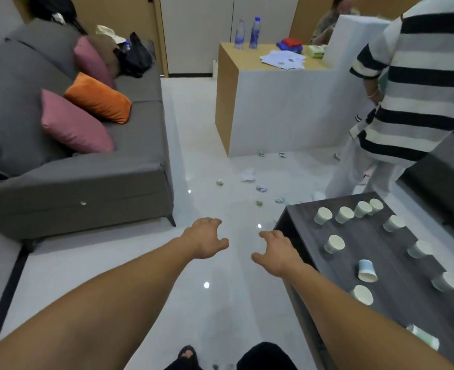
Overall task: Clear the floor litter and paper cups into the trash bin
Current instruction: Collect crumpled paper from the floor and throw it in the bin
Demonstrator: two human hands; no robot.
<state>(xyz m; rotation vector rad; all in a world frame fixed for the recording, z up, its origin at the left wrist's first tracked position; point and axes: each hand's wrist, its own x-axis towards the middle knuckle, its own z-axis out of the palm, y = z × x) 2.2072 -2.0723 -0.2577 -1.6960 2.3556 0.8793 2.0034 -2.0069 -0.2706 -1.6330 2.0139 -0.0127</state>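
We hold our left hand (207,237) and right hand (276,253) over the glossy white tile floor (194,303), fingers (213,221) loosely spread, gripping nothing. White paper cups (335,244) stand on the dark wood-grain desk (397,263), one tipped cup (367,270) on its side; we cannot tell their contents. Crumpled paper litter (247,175) lies on the floor ahead.

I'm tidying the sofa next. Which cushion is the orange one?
The middle cushion, lying between the nearer pink cushion and the farther pink cushion on the grey sofa; the only orange one.
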